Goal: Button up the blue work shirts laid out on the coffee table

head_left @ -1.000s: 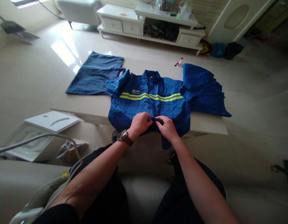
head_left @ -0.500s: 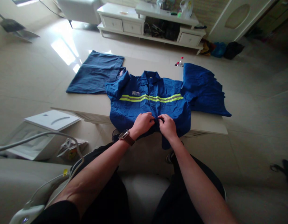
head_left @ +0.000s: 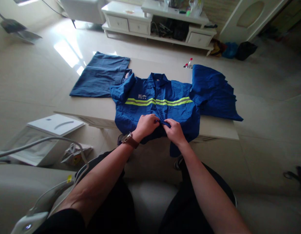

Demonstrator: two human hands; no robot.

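Observation:
A blue work jacket (head_left: 138, 113) with a yellow-and-grey reflective band across the chest lies front up on a low pale table (head_left: 99, 106), collar at the far side. Its lower part hangs over the near edge. My left hand (head_left: 148, 125), a watch on its wrist, is closed on the left side of the front opening. Opposite it, my right hand (head_left: 173, 130) pinches the other side of the opening, the fabric edge lifted between the two. My fingers hide whatever fastening is there.
Folded blue clothing (head_left: 99, 76) lies on the table's left end, and a blue pile of cloth (head_left: 214, 92) on the right. Small red-capped bottles (head_left: 190, 63) stand at the far edge. A white box (head_left: 55, 125) and a cable (head_left: 43, 142) are at lower left.
Both hands have shifted slightly up along the jacket front. A strip of the front edge now shows raised between my fingers.

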